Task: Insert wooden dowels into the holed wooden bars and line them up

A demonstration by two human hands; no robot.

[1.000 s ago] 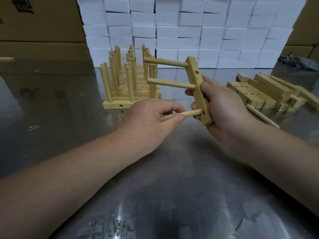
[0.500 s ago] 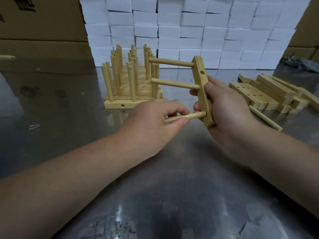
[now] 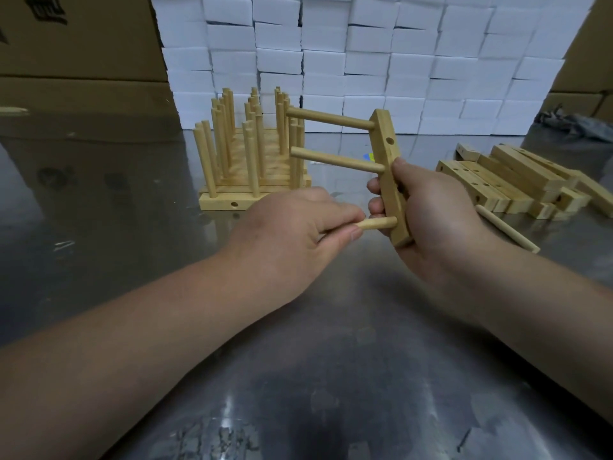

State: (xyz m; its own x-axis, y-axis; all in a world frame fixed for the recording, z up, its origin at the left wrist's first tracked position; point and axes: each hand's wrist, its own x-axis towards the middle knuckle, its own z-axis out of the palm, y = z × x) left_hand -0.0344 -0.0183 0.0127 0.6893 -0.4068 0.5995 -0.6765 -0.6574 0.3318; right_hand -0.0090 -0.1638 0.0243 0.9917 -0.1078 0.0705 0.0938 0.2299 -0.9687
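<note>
The right hand (image 3: 431, 224) is gripping an upright pale holed wooden bar (image 3: 391, 180); two dowels are already sticking out of it. The left hand (image 3: 292, 240) is pinching a short round wooden dowel (image 3: 378, 224) at its lowest hole

The right hand (image 3: 441, 224) has tipped the bar (image 3: 386, 151) slightly more upright; left hand (image 3: 285, 237) and dowel (image 3: 381, 223) followed rightward.

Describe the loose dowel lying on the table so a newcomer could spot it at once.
Find the heap of holed bars at the right of the steel table. A single dowel lies at its near edge, beside the right hand. It alone lies flat, in no bar and no hand.
</note>
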